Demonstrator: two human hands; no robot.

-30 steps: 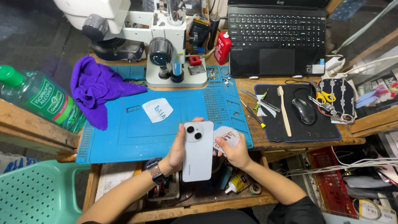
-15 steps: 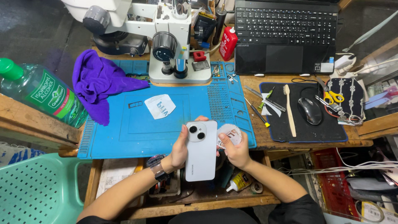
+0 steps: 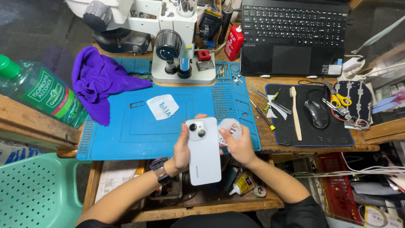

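A bottle (image 3: 40, 93) lies at nine o'clock on the bench (image 3: 270, 139), and a purple cloth (image 3: 99, 82) is heaped at ten beside the blue mat (image 3: 126, 131), probably kept close for wiping. The left hand (image 3: 182, 148) wraps its grip around the white phone's (image 3: 203, 152) edge, back side up, over the mat's near rim. The right hand (image 3: 238, 145) pinches a round clear film (image 3: 230, 128) beside the phone's lenses. At two o'clock, a mouse (image 3: 316, 114) sits clear.

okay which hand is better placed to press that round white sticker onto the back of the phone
Probably the right hand: it already pinches the round white sticker beside the white phone. The left hand grips the phone's edge, steadying it.
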